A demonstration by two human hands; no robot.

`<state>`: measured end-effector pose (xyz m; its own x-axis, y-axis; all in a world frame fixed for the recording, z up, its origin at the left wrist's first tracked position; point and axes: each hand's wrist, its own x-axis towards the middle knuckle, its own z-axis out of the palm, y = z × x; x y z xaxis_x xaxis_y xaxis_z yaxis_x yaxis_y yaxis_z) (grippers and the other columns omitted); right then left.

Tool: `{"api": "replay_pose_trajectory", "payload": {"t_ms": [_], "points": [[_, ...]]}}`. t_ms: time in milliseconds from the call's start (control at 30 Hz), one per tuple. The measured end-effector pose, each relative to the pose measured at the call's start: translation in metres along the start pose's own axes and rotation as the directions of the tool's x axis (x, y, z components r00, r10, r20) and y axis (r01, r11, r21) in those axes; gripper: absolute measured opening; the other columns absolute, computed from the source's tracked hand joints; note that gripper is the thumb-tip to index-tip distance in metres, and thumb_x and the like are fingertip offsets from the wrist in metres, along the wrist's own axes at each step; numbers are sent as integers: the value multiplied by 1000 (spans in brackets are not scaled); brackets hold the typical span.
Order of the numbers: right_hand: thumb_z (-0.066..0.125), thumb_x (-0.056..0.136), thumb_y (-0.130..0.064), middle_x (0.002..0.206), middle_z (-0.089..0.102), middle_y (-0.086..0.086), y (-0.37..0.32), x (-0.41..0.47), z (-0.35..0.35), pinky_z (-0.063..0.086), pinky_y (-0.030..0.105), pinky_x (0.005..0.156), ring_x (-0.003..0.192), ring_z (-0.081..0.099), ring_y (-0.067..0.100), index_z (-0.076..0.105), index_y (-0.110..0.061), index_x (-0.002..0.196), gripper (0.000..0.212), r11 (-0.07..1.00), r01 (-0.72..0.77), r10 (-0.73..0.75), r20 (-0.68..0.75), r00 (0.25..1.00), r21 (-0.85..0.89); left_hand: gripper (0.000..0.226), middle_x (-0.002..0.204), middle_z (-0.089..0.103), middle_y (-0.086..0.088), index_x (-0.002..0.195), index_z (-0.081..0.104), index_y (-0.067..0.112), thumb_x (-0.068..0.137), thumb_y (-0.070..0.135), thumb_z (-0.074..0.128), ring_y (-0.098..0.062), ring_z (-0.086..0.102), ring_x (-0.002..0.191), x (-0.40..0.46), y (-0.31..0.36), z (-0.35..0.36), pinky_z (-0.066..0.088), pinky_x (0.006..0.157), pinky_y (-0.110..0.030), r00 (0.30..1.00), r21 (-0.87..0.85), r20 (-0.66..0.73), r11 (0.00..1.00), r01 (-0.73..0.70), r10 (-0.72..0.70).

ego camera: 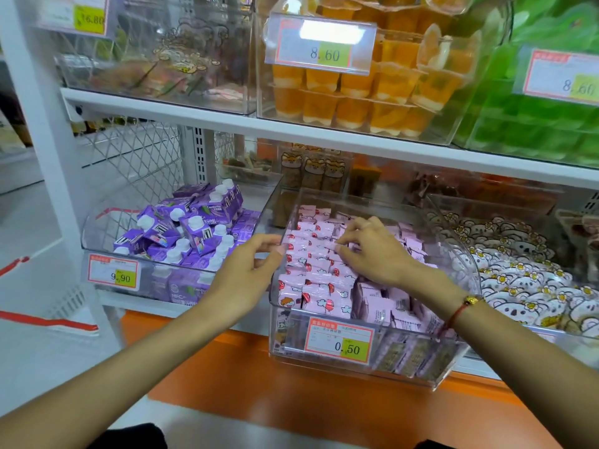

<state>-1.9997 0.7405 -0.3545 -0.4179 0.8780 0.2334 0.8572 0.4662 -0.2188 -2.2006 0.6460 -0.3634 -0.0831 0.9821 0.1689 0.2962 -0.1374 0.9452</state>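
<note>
A clear plastic bin [327, 359] on the lower shelf holds several small pink snack packets [319, 273], most lined up in rows. My left hand [249, 267] grips the bin's left wall near its top edge, thumb and fingers curled over the rim. My right hand [369, 251] reaches into the bin, its fingertips curled down onto pink packets in the middle rows. A red cord bracelet [462, 307] sits on my right wrist.
Left of it, a clear bin [97, 222] holds purple drink cartons [191, 228]. To the right lies a bin of white bear-print packets [525, 277]. The upper shelf carries orange jelly cups [356, 92] and green packs [534, 124]. An orange ledge [291, 393] runs below.
</note>
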Motion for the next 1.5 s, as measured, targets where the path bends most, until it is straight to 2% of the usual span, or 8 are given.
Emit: {"api": "replay_pose_trajectory", "payload": {"t_ms": [200,433,700,867,1067,1233,1333,1500], "points": [[43,99,-30,102,62,11,15,0,-2,32,40,102,107,47,31,63,-18,118,30,997,42,-54,178,983,70,28,124,55,6,122,51,23,94,23,53,-12,55,106,5,-6,-2,46,94,-35,998,127,-33,991,-45,50],[50,95,-20,123,58,5,25,-10,-16,45,33,88,104,56,21,61,-23,119,27,976,-59,67,-33,997,208,34,111,60,11,116,59,27,85,12,65,-3,57,98,55,38,9,47,84,-23,892,394,75,808,-438,446],[35,100,-38,148,38,-3,24,-36,6,34,36,105,131,39,22,43,-27,140,42,998,58,-59,50,997,4,25,118,66,1,113,67,21,89,19,61,-18,60,107,138,34,67,48,96,-39,871,692,489,586,-422,49],[40,99,-37,113,56,-6,25,-36,4,37,31,76,112,50,24,30,-31,145,48,993,5,-4,-15,1000,117,10,95,69,9,93,73,27,85,27,67,-11,58,87,151,31,72,45,75,-29,868,746,497,518,-418,-16],[35,100,-35,143,42,-1,25,-31,5,35,38,104,128,40,24,38,-22,143,45,1000,11,-12,80,997,18,15,102,69,4,93,72,21,92,24,58,-18,62,91,150,29,69,48,76,-32,920,757,383,545,-361,79],[36,100,-34,143,43,1,24,-32,1,37,39,102,127,40,25,39,-21,141,43,999,-12,8,118,993,36,30,72,61,2,106,65,14,100,33,43,-9,46,49,132,42,63,37,48,-25,982,480,0,861,-168,191],[36,100,-33,142,43,2,24,-29,-1,38,40,101,126,42,26,41,-22,140,42,999,-24,19,127,992,40,31,100,68,-12,108,61,5,101,27,41,-20,63,78,116,51,52,55,70,-33,991,34,-131,999,10,-6],[39,100,-24,119,62,9,19,-23,-11,47,31,78,90,58,24,59,-19,125,32,972,-108,93,78,993,207,22,89,67,-8,92,60,6,100,13,42,-10,63,77,69,56,31,54,75,-22,961,-516,-94,839,175,-259]]}}
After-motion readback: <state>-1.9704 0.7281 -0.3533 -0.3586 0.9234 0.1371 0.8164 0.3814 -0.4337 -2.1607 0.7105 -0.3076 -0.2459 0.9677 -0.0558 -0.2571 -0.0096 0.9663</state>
